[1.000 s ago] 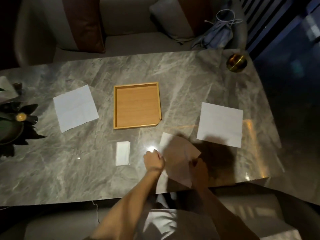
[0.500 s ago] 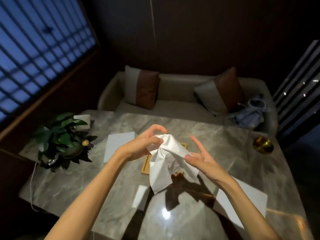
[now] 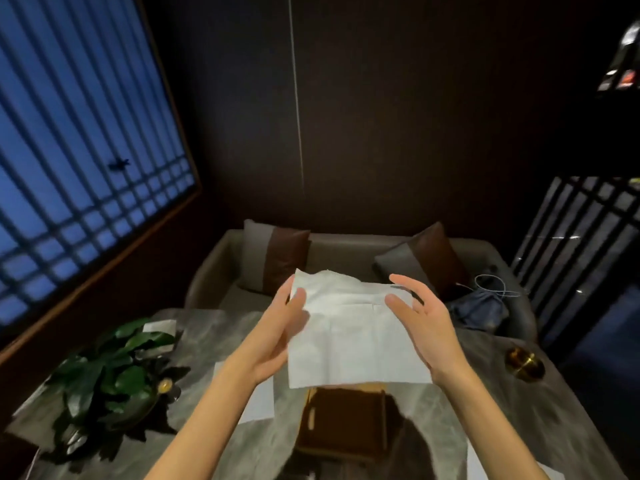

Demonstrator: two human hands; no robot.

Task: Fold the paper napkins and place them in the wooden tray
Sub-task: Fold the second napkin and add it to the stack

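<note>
Tray point(image 3: 344, 424) sits on the bench point(image 3: 485, 393), square, wooden w/ a low raised rim, mostly in shadow; nothing visible inside, though the interior is dark so can't be fully sure. Its near-left rim catches a thin strip of light.

Napkin point(image 3: 353, 337) is held up in the air above the tray, spread almost flat, roughly rectangular, white thin paper w/ faint crease lines crossing it & a slightly ragged, wavy top edge. Left hand point(image 3: 277, 334) grips its left edge: thumb on the front face near the upper corner, fingers point(image 3: 287, 289) behind the sheet. Right hand point(image 3: 426, 323) is at the right edge, fingers spread & loosely curved, thumb tip touching the sheet's front; not clamped, more of an open cupping hold.

Another napkin point(image 3: 258, 400) lies flat on the bench, left of the tray, partly hidden by the left forearm. A further white sheet point(image 3: 485, 462) shows at the lower right, cut off by the right arm.

Bench top is grey marble-look stone, veined, glossy. Plant point(image 3: 114, 368) w/ broad dark green leaves stands at the bench's left end. Small round brass-coloured bowl point(image 3: 524, 362) sits near the right edge; contents not readable. Beyond the bench, a sofa point(image 3: 332, 247) w/ two two-tone cushions; a blue cloth bundle point(image 3: 478, 306) w/ a pale cord lies on its right end.
</note>
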